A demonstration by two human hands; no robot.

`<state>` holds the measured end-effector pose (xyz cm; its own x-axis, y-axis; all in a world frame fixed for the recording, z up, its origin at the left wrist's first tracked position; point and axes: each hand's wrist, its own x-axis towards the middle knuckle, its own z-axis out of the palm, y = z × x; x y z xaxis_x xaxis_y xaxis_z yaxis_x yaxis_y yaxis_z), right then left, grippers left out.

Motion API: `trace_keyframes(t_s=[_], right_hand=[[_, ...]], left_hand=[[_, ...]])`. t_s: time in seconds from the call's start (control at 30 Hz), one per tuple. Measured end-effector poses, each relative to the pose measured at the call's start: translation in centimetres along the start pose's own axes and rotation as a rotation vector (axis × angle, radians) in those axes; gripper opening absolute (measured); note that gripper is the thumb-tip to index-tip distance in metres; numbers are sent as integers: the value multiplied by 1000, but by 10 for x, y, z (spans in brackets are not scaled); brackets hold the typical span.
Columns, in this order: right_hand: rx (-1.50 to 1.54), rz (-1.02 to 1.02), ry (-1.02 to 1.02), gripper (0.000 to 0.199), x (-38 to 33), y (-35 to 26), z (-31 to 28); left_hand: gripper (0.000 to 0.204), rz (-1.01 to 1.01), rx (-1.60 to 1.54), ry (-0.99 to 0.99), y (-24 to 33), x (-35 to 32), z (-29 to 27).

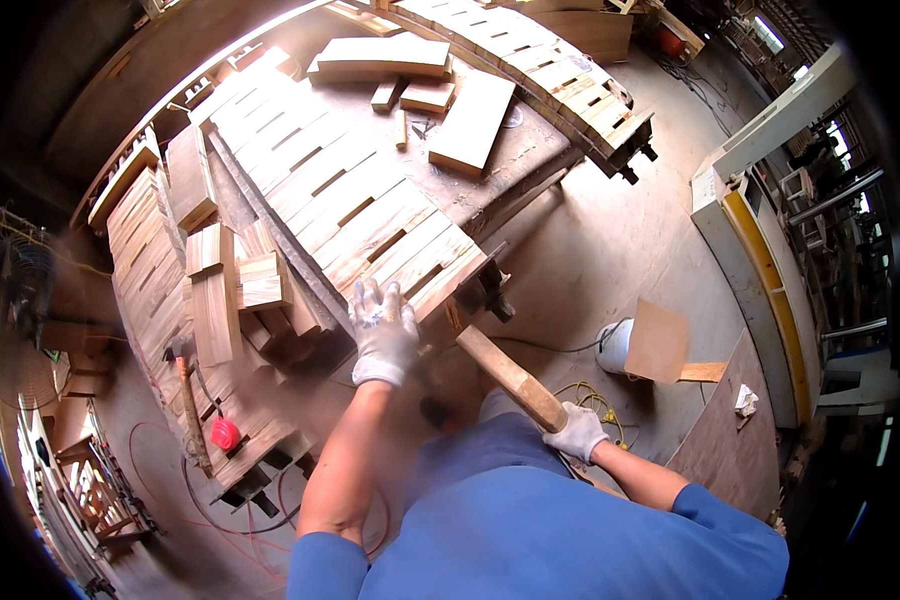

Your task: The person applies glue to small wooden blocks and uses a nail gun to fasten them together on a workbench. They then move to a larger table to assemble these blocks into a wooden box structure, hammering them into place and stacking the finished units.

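My left hand [383, 330], in a whitish work glove, lies with its fingers spread at the near end of a long panel of wooden strips [355, 215]. Gaps show between many of the strips. My gloved right hand [575, 432] is closed around the near end of a wooden block [513, 378], a thick length of timber. The block slants up and left, its far end close to the panel's near edge. Dark metal clamp ends [488, 290] stick out from that edge, between my two hands.
Loose boards [213, 300] lie stacked left of the panel. A hammer [192, 410] and a red tape measure [225, 433] rest on the left panel. More planks [473, 122] sit on the bench beyond. At right stand a white bucket [615, 345] and a machine with a yellow strip [760, 250].
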<state>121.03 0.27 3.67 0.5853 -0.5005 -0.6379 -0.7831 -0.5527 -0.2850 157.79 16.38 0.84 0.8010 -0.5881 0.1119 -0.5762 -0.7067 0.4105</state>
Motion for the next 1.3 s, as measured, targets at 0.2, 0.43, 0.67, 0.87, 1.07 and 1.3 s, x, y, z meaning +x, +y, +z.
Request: trace_keyframes(t_s=[0.2,0.43,0.67,0.87,1.07,1.3], right_hand=[[54,-55,57,57,42,-37,2],[-6,-50,32,57,24,-26,-16],[-7,-111,13,57,42,-21,-30],[92,-350,303,62,44,20,-106],[248,-245,351,62,205,-26,-207],[822,-336,-62,41,381,-118,-265]], left_hand=[[44,-22,-23,-44,-3,-4,-1],[50,-62,-64,-125,2,2,-8],[52,-85,-58,-174,7,6,-14],[51,-49,-96,13,4,-1,-3],[44,-200,-109,104,15,5,-21],[43,-341,51,249,-3,-5,-1]])
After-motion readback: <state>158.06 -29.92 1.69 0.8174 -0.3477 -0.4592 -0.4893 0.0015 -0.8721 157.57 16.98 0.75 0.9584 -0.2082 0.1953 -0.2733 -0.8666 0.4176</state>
